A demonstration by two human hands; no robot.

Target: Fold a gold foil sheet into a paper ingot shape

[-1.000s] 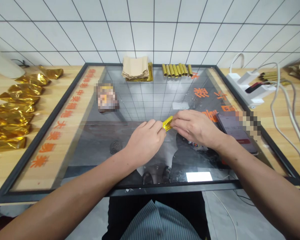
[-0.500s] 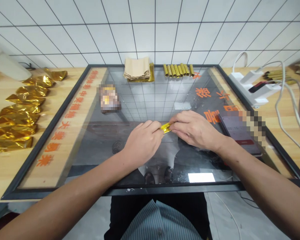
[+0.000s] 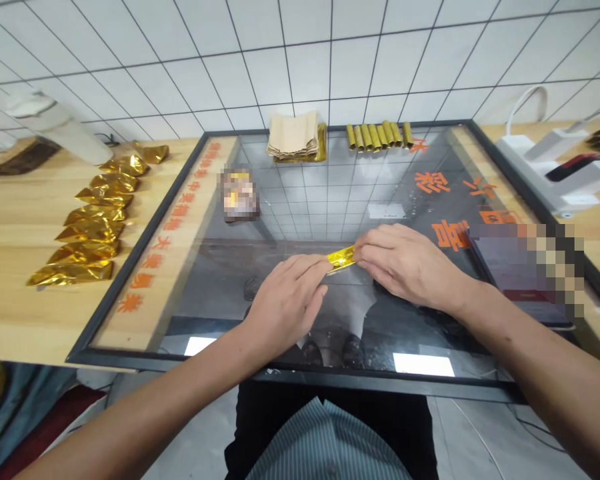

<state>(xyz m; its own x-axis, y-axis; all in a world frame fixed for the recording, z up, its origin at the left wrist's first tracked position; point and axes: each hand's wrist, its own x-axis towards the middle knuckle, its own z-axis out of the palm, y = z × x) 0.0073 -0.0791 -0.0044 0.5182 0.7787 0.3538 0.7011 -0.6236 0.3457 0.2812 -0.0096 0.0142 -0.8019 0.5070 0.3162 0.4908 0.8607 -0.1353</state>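
Note:
A small strip of gold foil paper (image 3: 342, 257) lies between both hands over the glass-topped frame (image 3: 145, 267). My left hand (image 3: 285, 300) pinches its left end with thumb and fingers closed. My right hand (image 3: 410, 265) grips its right end, fingers curled over it. Most of the foil is hidden under the fingers. Both hands hover just above the dark glass near the middle of the frame.
Several rolled gold tubes (image 3: 379, 135) and a stack of tan paper sheets (image 3: 295, 135) sit at the frame's far edge. Several folded gold foil pieces (image 3: 96, 227) lie in a row on the wooden table at left. A white power strip (image 3: 560, 170) with cables is at right.
The view has swung left and the hands now sit slightly right of centre. More of the gold foil shows between the fingers, stretched flatter than before.

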